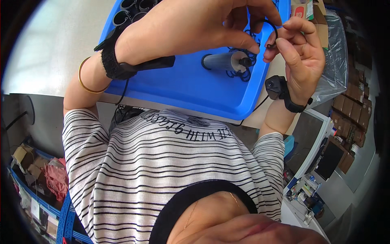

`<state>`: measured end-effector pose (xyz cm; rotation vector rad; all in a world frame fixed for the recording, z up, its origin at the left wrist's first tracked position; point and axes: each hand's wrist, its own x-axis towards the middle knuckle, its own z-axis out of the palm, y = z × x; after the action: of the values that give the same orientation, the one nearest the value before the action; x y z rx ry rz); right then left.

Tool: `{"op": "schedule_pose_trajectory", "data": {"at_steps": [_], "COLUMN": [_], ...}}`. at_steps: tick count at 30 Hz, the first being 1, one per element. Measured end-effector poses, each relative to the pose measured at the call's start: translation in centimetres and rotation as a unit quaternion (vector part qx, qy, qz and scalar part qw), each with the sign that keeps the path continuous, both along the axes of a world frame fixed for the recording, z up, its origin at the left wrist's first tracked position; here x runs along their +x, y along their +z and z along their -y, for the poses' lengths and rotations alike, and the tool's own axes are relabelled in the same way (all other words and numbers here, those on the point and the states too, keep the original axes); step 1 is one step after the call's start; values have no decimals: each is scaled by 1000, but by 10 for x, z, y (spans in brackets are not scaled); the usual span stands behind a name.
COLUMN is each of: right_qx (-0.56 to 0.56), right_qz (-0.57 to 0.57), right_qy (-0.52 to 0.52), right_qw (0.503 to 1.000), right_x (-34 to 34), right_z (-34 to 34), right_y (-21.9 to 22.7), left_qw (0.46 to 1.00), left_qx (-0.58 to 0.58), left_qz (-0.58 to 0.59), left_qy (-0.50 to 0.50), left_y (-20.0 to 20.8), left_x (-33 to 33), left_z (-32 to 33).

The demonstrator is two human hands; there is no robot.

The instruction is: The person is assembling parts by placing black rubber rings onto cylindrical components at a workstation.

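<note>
Hands pinch a black ring over a blue tray

Ring first: a thin black rubber ring (271, 29) sits high between two hands, just above a blue tray (183, 87). The left hand (195, 26) comes in from the left side and its fingertips (252, 48) are pressed together on the lower part of the ring. The right hand (298, 57) comes up from the right side, and its thumb and first finger pinch the other side of the same ring. Both hands are closed on it, and their fingertips are almost touching each other.

Just under the hands, a grey tube (223, 62) with a black tip lies on its side in the tray. More thin black rings (241, 74) lie in a loose heap right beside the tube's tip.

Each wrist has a black band with a small black box on it. The left wrist band (115, 65) also has a gold bangle (87, 81) next to it. The right wrist band (284, 95) has a thin wire hanging down from it.

At the far end of the tray, round black holders (132, 10) stand in a row. The tray rests on a pale table (53, 44). To the right, a clear plastic bag (339, 61) sits near some brown boxes (351, 114). The person wears a striped shirt (162, 171), white with black lines.
</note>
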<state>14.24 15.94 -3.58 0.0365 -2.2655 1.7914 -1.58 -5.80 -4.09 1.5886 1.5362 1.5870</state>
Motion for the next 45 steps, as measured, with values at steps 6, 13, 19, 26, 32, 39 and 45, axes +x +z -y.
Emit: {"op": "schedule_pose_trajectory", "data": {"at_steps": [6, 13, 19, 26, 32, 39, 45], "right_qx": [30, 49, 89, -455, -153, 131, 155], "right_qz": [-52, -27, 18, -193, -45, 118, 178], "right_qy": [20, -81, -72, 222, 77, -56, -48], "right_qw": [998, 995, 993, 840, 984, 983, 971], "right_x": [-3, -15, -33, -59, -38, -32, -39], "right_z": [-7, -20, -16, -23, -19, -18, -22], "right_y": [2, 9, -19, -66, -25, -7, -13], "left_qw": [997, 989, 981, 977, 974, 965, 972], "left_qx": [-14, -24, -45, -93, -105, -130, -73], "left_qz": [-79, -126, -178, -184, -190, -218, -220], "left_qy": [5, -77, -67, -63, -64, -59, -47], "left_y": [5, 1, -7, -10, -9, -12, -8], "left_x": [-2, 7, 8, 7, 9, 10, 8], "left_z": [3, 6, 4, 0, 0, 0, 6]}}
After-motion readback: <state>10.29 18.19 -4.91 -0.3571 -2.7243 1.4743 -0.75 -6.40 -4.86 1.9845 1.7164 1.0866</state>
